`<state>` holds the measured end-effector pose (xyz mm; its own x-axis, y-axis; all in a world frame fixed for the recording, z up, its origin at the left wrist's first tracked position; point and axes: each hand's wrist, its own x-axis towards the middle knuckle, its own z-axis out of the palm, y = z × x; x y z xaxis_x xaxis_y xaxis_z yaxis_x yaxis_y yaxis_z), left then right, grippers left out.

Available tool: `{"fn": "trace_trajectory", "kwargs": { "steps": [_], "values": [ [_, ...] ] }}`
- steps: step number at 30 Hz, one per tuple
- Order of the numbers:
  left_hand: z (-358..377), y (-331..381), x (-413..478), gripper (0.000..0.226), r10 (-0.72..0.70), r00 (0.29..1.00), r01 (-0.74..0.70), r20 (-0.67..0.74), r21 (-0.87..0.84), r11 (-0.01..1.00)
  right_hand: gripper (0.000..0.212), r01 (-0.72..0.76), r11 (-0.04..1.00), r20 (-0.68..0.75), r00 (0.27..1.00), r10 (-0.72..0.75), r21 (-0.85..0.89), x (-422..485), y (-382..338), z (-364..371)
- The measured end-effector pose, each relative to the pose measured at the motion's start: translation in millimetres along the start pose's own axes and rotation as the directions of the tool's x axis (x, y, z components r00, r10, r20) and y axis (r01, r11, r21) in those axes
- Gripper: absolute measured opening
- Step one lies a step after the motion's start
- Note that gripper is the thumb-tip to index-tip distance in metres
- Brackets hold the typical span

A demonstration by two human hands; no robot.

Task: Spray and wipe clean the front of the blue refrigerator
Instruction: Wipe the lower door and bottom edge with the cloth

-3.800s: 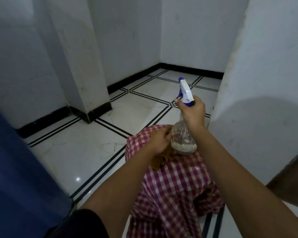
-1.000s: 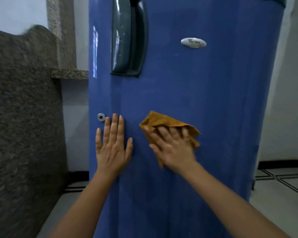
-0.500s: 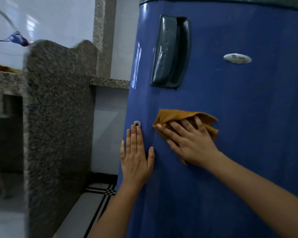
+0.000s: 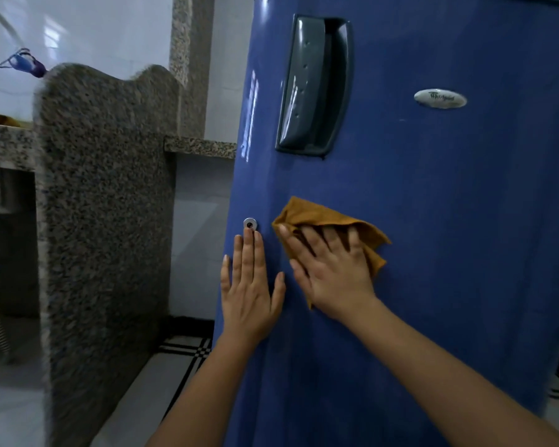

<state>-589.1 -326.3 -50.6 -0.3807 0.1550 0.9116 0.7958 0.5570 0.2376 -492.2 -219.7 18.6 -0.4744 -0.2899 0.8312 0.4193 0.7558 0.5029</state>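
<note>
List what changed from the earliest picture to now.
The right hand let go of the spray bottle, now out of view, and now presses the orange cloth flat on the blue refrigerator door. The left hand now rests flat beside it. Over the last second, both hands stayed so.

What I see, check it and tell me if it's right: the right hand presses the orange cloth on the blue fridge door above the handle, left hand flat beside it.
Not quite. In the head view the right hand presses the orange cloth on the blue fridge door below the handle, not above it. The left hand does lie flat beside it.
</note>
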Motion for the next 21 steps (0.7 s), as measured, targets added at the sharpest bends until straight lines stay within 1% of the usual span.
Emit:
{"fn": "trace_trajectory", "kwargs": {
  "steps": [1,2,3,4,5,6,7,8,9,10,11,12,13,14,15,16,17,18,19,20,21],
  "values": [
    [-1,0,-1,0.066,0.017,1.000,-0.017,0.007,0.009,1.000,0.051,0.091,0.996,0.018,0.996,-0.091,-0.006,-11,0,3],
    [-1,-1,-1,0.067,0.036,0.999,-0.036,0.012,0.018,0.999,0.049,0.150,0.989,0.031,0.988,-0.150,-0.011,-26,7,3],
    [-2,-2,-2,0.068,0.058,0.998,-0.058,0.014,0.027,0.998,0.048,0.150,0.988,0.019,0.988,-0.150,-0.019,-39,18,2],
    [-2,-2,-3,0.068,0.084,0.996,-0.085,0.014,0.037,0.996,0.048,0.097,0.995,-0.002,0.995,-0.097,-0.035,-48,30,0],
    [-2,-3,-3,0.068,0.116,0.993,-0.117,0.012,0.048,0.992,0.050,-0.001,0.999,-0.019,1.000,0.000,-0.051,-52,37,-3],
    [-1,-3,-2,0.068,0.155,0.988,-0.155,0.014,0.060,0.986,0.051,-0.133,0.990,-0.033,0.991,0.131,-0.053,-49,39,-5],
    [0,-2,-3,0.068,0.194,0.981,-0.195,0.019,0.067,0.979,0.052,-0.267,0.963,-0.049,0.963,0.265,-0.038,-43,34,-6],
    [1,-1,-3,0.068,0.222,0.975,-0.223,0.023,0.070,0.972,0.052,-0.351,0.936,-0.056,0.935,0.350,-0.018,-33,24,-7],
    [1,-1,-4,0.069,0.237,0.971,-0.238,0.023,0.074,0.968,0.052,-0.356,0.934,-0.047,0.933,0.356,-0.003,-26,12,-6],
    [2,0,-5,0.069,0.248,0.968,-0.249,0.023,0.077,0.965,0.052,-0.286,0.958,-0.026,0.958,0.286,-0.005,-28,4,-5],
    [1,2,-6,0.069,0.259,0.965,-0.261,0.026,0.084,0.962,0.051,-0.164,0.986,0.000,0.986,0.164,-0.017,-38,0,-3],
    [2,4,-9,0.069,0.277,0.960,-0.279,0.034,0.092,0.956,0.050,-0.039,0.999,0.034,0.999,0.040,-0.028,-57,4,-1],
    [2,5,-13,0.068,0.300,0.953,-0.302,0.040,0.100,0.948,0.049,0.033,0.999,0.055,0.998,-0.031,-0.029,-81,13,1],
    [3,5,-18,0.067,0.325,0.945,-0.328,0.044,0.107,0.939,0.048,0.033,0.999,0.066,0.997,-0.030,-0.034,-103,25,-1],
    [5,8,-22,0.066,0.347,0.937,-0.350,0.041,0.109,0.931,0.049,-0.031,0.998,0.073,0.997,0.034,-0.049,-120,40,-4],
    [7,9,-25,0.065,0.353,0.935,-0.355,0.038,0.117,0.928,0.050,-0.135,0.989,0.070,0.988,0.139,-0.062,-129,50,-4],
    [8,11,-27,0.065,0.350,0.936,-0.352,0.033,0.122,0.928,0.050,-0.267,0.961,0.060,0.961,0.271,-0.066,-130,55,-7],
    [9,15,-28,0.064,0.347,0.937,-0.348,0.028,0.124,0.929,0.050,-0.394,0.917,0.030,0.918,0.396,-0.062,-122,54,-8],
    [10,19,-29,0.064,0.354,0.935,-0.354,0.025,0.124,0.927,0.050,-0.481,0.876,-0.001,0.876,0.482,-0.044,-111,47,-9],
    [12,24,-30,0.064,0.365,0.931,-0.365,0.023,0.123,0.923,0.050,-0.507,0.862,-0.009,0.862,0.506,-0.015,-103,37,-8],
    [13,28,-31,0.063,0.370,0.929,-0.370,0.020,0.119,0.922,0.050,-0.457,0.889,0.006,0.889,0.457,-0.005,-100,25,-6]
  ]
}}
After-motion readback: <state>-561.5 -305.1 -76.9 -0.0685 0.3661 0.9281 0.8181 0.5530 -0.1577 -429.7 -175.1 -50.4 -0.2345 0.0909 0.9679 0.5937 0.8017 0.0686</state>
